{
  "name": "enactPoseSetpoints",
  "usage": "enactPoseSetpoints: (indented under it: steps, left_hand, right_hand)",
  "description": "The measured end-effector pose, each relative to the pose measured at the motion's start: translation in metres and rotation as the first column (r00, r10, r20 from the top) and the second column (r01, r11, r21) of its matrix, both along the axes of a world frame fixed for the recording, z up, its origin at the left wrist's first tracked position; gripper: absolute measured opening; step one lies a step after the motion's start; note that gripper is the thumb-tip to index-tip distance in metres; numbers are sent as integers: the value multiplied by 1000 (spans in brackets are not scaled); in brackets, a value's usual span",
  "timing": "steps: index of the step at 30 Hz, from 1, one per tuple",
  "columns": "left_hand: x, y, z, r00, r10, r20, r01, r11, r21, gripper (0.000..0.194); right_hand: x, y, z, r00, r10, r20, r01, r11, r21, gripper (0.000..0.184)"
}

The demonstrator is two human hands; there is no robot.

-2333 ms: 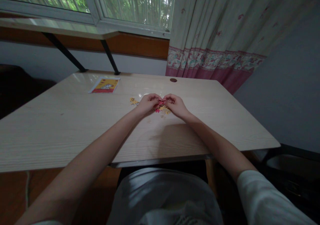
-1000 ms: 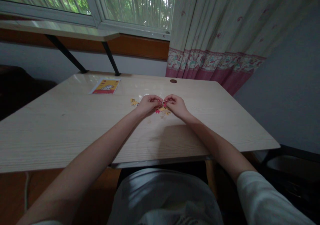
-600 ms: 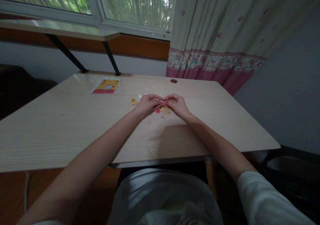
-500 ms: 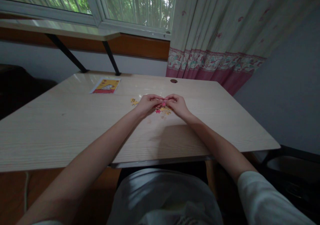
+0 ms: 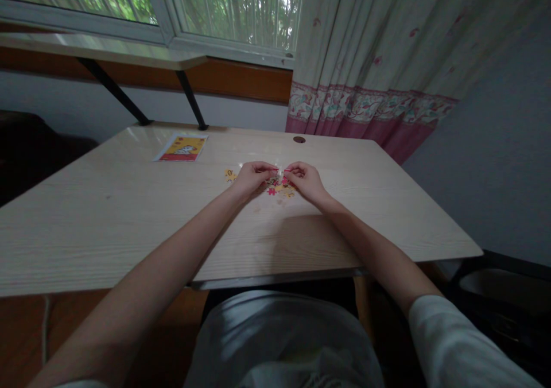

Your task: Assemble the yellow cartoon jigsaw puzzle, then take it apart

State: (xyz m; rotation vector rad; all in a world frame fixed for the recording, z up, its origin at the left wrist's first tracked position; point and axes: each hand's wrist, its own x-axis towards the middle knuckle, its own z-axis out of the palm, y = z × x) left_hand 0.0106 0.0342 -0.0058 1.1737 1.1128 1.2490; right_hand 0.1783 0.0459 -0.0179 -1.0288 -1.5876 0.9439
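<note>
My left hand [image 5: 253,177] pinches a small pink-red jigsaw puzzle piece [image 5: 274,169], seen nearly edge-on. Across a narrow gap, my right hand [image 5: 306,179] grips another pink-red jigsaw puzzle piece [image 5: 287,170] between thumb and fingers. Both hands hover just over a little pile of loose pieces, yellow, pink and mixed in colour. A pink piece [image 5: 271,191] lies at the near side of the pile, with a yellow piece [image 5: 289,194] to its right. Left of my left hand, a yellow piece [image 5: 230,173] lies on the table, partly covered by the hand.
On the pale wooden table [image 5: 142,221], a yellow and red picture card [image 5: 183,148] lies at the back left. A round cable hole [image 5: 299,140] sits near the far edge. Dark shelf struts [image 5: 192,100] rise behind, and a curtain [image 5: 357,107] hangs at the back right.
My fingertips have come apart: the pink-red pieces that met between my hands are now separated by a small gap. The card and the loose pieces on the table look unmoved.
</note>
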Motion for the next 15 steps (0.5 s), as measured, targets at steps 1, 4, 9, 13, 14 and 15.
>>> enactPoseSetpoints:
  steps: [1, 4, 9, 13, 14, 15]
  left_hand:
    - [0, 0, 0, 1000, 5, -5, -5, 1000, -3, 18]
    - [-1, 1, -1, 999, 20, -31, -20, 1000, -1, 18]
    - [-2, 3, -4, 996, 19, -83, -17, 1000, 26, 22]
    - [-1, 2, -4, 998, -2, -61, 3, 1000, 22, 23]
    - [0, 2, -4, 998, -1, -60, 3, 1000, 24, 23]
    - [0, 2, -4, 998, 5, -62, -3, 1000, 29, 22]
  right_hand:
    - [0, -1, 0, 1000, 7, 14, -7, 1000, 17, 11]
    - [-1, -4, 1, 999, 20, 45, -23, 998, 53, 10]
    - [0, -4, 2, 997, 13, 79, -18, 998, 63, 10]
    - [0, -2, -1, 997, 36, 64, -39, 998, 53, 12]
    - [0, -2, -1, 998, 42, 56, -44, 998, 50, 13]
    - [0, -2, -2, 998, 46, 50, -48, 998, 48, 13]
